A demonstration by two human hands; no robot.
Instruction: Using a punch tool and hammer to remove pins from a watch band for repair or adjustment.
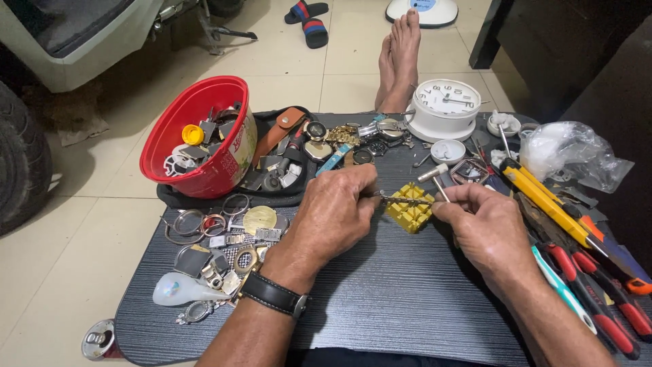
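My left hand (334, 207) pinches one end of a thin metal watch-band piece (401, 199) over a yellow plastic band-holder block (410, 207). Gripping the other end from the right, my right hand (479, 221) has a small hammer (435, 178) just above its fingers. Both hands hover over the dark striped table top (394, 292). A black strap watch sits on my left wrist (272, 294).
A tipped red bowl (197, 139) of watch parts lies at the left, with loose cases and rings (217, 238) in front. A white alarm clock (445, 105), watches (353, 136), a yellow cutter (543, 200) and red-handled pliers (598, 299) lie around. My bare feet (401, 54) rest beyond.
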